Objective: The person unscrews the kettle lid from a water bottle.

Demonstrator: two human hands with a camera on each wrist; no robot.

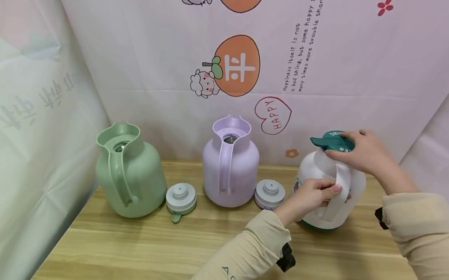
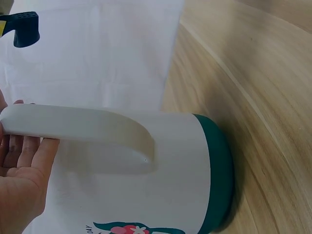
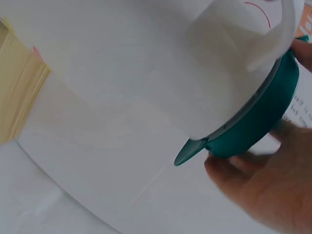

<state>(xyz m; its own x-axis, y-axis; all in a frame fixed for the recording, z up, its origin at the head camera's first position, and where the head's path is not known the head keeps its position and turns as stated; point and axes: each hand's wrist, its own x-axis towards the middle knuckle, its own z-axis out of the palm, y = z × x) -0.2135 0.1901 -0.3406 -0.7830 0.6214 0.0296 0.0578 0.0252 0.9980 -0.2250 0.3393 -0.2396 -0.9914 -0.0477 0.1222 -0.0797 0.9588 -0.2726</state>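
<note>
At the right of the head view stands a white vacuum jug (image 1: 309, 167) with a dark green base. My left hand (image 1: 309, 196) grips its white handle (image 2: 83, 123), the fingers passing behind it in the left wrist view. Across the top, my right hand (image 1: 366, 152) holds the dark green lid (image 1: 329, 140) with thumb and fingers on opposite sides. In the right wrist view, the lid (image 3: 253, 122) sits at the jug's mouth, and its green tab sticks out. Whether the lid is fully seated cannot be told.
A purple jug (image 1: 249, 176) and a green jug (image 1: 145, 184) stand lidless to the left. Beside them on the wooden table (image 1: 130, 259) lie a purple-edged stopper (image 1: 270, 193) and a green-tabbed stopper (image 1: 181, 199). A printed cloth (image 1: 156, 47) hangs behind.
</note>
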